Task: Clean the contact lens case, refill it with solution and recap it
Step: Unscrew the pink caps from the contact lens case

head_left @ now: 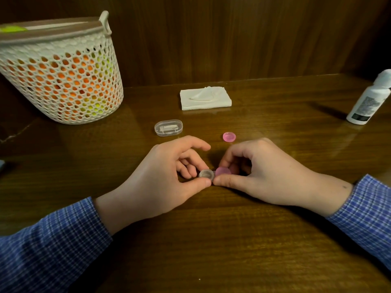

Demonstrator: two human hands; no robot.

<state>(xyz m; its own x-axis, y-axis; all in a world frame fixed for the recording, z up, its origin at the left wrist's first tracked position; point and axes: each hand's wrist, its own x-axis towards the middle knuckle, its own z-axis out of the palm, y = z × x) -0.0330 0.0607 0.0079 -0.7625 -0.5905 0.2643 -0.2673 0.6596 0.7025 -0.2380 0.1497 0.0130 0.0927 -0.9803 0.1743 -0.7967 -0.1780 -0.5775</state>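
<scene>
Both checked sleeves (53,246) come in from the near edge, and the two hands meet over the middle of the worktop (211,240). Between them is the contact lens case (213,174), with its long axis running left to right across the view. The left hand (160,178) pinches the left end, where the well (206,173) is uncapped and faces up. The right hand (260,172) has thumb and fingers curled round the pink cap (223,171) on the right well, so this hand is the nearer one for turning it. I judge the step to be the unscrewing of this second cap, but whether it is tight or already loose I cannot tell. The other pink cap (229,137) lies just beyond the hands. Further back lies the folded tissue (205,98), and the solution bottle (369,98) stands well apart, on the far right, on the right hand's side.
</scene>
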